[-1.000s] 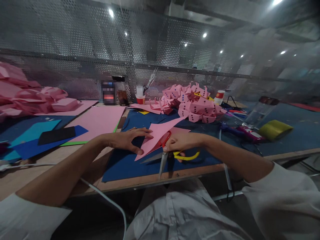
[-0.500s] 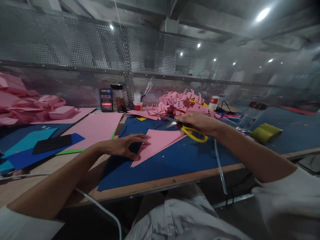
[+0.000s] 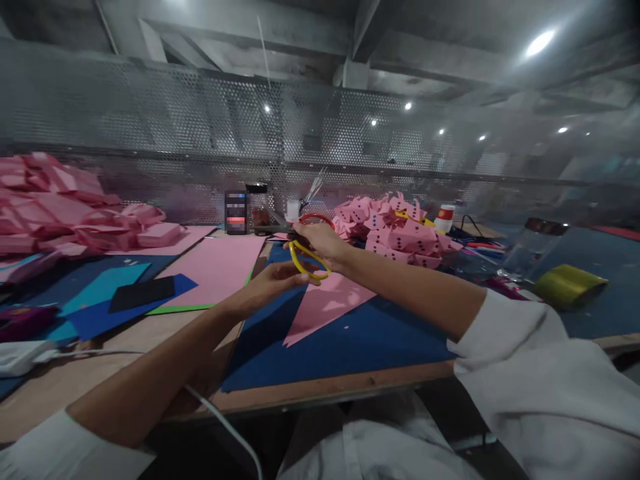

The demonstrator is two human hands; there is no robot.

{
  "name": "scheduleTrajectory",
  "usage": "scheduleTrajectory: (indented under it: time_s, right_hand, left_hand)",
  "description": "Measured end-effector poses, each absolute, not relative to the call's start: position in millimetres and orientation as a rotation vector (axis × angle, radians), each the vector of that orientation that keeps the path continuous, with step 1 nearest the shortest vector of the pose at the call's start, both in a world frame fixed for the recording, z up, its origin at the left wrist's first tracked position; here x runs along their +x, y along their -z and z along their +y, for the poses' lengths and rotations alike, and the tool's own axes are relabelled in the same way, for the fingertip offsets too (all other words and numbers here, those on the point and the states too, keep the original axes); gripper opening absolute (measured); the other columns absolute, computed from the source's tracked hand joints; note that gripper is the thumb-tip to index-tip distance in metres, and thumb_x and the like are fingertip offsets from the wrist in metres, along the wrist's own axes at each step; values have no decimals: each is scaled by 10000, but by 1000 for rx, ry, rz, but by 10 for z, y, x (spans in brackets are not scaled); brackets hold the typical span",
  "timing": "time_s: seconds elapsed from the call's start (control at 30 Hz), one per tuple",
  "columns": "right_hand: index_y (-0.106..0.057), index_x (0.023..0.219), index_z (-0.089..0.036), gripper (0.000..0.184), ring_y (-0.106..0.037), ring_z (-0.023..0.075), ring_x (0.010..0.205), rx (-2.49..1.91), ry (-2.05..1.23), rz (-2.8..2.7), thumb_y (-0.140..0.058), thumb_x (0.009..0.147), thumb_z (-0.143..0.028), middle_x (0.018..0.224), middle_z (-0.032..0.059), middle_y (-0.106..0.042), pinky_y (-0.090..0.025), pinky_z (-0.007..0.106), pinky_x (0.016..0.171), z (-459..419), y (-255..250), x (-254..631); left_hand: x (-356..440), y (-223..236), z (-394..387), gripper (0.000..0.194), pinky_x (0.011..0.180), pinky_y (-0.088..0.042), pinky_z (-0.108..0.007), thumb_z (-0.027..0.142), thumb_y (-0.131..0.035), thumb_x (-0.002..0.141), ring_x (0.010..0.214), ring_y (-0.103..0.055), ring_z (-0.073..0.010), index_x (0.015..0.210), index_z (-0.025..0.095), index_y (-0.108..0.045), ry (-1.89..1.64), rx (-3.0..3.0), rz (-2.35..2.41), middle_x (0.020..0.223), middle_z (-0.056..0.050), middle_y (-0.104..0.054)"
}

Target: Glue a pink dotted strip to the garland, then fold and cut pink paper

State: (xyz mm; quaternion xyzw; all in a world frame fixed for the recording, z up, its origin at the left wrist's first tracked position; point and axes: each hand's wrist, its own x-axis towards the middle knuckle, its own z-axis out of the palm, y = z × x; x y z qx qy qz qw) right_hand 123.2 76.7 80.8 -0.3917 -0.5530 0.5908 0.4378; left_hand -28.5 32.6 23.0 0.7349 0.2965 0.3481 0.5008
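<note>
My right hand (image 3: 320, 241) is raised over the table's middle, closed on scissors (image 3: 309, 248) with one yellow and one red handle loop; the blades point away to the left. My left hand (image 3: 277, 280) lies just below it, fingers stretched flat, resting on the upper edge of a pink paper triangle (image 3: 327, 303). The triangle lies on a dark blue sheet (image 3: 380, 333). A heap of pink folded paper pieces with dots (image 3: 397, 227) sits behind the hands to the right.
A pink sheet (image 3: 215, 263) and blue sheets with a black card (image 3: 143, 293) lie to the left. Stacked pink paper (image 3: 55, 207) fills the far left. A cup with scissors (image 3: 293, 210), a clear bottle (image 3: 530, 243) and a yellow-green tape roll (image 3: 567, 285) stand nearby. A perforated metal screen (image 3: 150, 133) backs the table.
My right hand lifted the scissors off the pink triangle and swung them up and left over my left hand. The left hand stayed on the paper. The view tilted upward.
</note>
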Motion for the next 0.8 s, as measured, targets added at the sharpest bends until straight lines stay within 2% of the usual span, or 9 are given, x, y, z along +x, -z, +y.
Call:
scheduleTrajectory:
  time_s: [0.07, 0.17, 0.27, 0.37, 0.4, 0.47, 0.63, 0.73, 0.8]
  right_hand:
    - [-580, 744, -167, 316, -572, 109, 534, -956, -1455, -1385, -500, 1033, -267, 646, 20, -666, -466, 220, 525, 855, -729, 1086]
    - [-572, 779, -178, 338, -559, 111, 515, -971, -1376, -1516, -421, 1056, -300, 696, 27, -684, -455, 230, 515, 961, -673, 1010]
    - [-596, 815, -174, 331, -650, 136, 714, -1076, -1037, -1851, -427, 1052, -330, 860, 63, -721, -494, 238, 672, 1026, -703, 1114]
    - [-635, 935, -183, 161, -666, 185, 945, -1144, -558, -2071, -545, 987, -306, 994, 70, -723, -483, 278, 836, 1081, -749, 1306]
    - [-635, 992, -184, 122, -658, 192, 977, -1148, -412, -2065, -552, 970, -270, 1033, 74, -718, -478, 298, 872, 1105, -756, 1363]
    - [-625, 1083, -173, 161, -642, 201, 999, -1126, -180, -2042, -559, 943, -216, 1105, 93, -698, -475, 330, 907, 1163, -747, 1439]
    - [-651, 1159, -153, 256, -593, 240, 1119, -1090, 94, -2206, -572, 917, -178, 1228, 138, -636, -463, 371, 993, 1283, -664, 1437]
    - [-626, 1257, -159, 329, -566, 264, 1191, -1139, 236, -2186, -548, 942, -213, 1296, 152, -609, -446, 390, 1026, 1326, -663, 1425]
    - [-649, 1230, -159, 305, -584, 268, 1171, -1209, 219, -2233, -505, 981, -261, 1269, 150, -641, -444, 388, 1014, 1357, -698, 1442]
  left_hand:
    - [-261, -178, 370, 420, 1013, -518, -476, 524, -761, 838, 1021, -717, -278, 1108, 202, -761, -941, 1674, 727, 1056, -101, -787]
    - [-247, -145, 417, 435, 915, -559, -448, 542, -767, 826, 881, -721, -242, 1057, 174, -749, -1041, 1595, 766, 990, -100, -777]
    - [-262, -149, 437, 420, 891, -561, -426, 539, -770, 821, 837, -707, -213, 1013, 170, -711, -1124, 1552, 781, 998, -83, -759]
    - [-295, -149, 460, 384, 888, -554, -419, 512, -770, 827, 800, -695, -191, 1000, 182, -678, -1179, 1520, 801, 985, -61, -742]
    - [-305, -145, 470, 371, 891, -551, -420, 498, -776, 824, 804, -694, -192, 993, 185, -674, -1187, 1516, 808, 985, -58, -738]
    - [-321, -133, 491, 349, 895, -547, -421, 479, -784, 818, 817, -694, -195, 973, 187, -672, -1192, 1515, 820, 985, -54, -733]
    - [-344, -117, 524, 366, 873, -552, -408, 517, -787, 802, 807, -694, -198, 896, 184, -669, -1191, 1517, 835, 921, -50, -730]
    - [-356, -120, 524, 402, 856, -555, -402, 543, -804, 772, 800, -694, -202, 862, 179, -661, -1194, 1525, 839, 902, -47, -729]
    - [-361, -118, 525, 420, 863, -555, -401, 556, -811, 759, 815, -697, -206, 851, 174, -660, -1202, 1530, 836, 911, -48, -728]
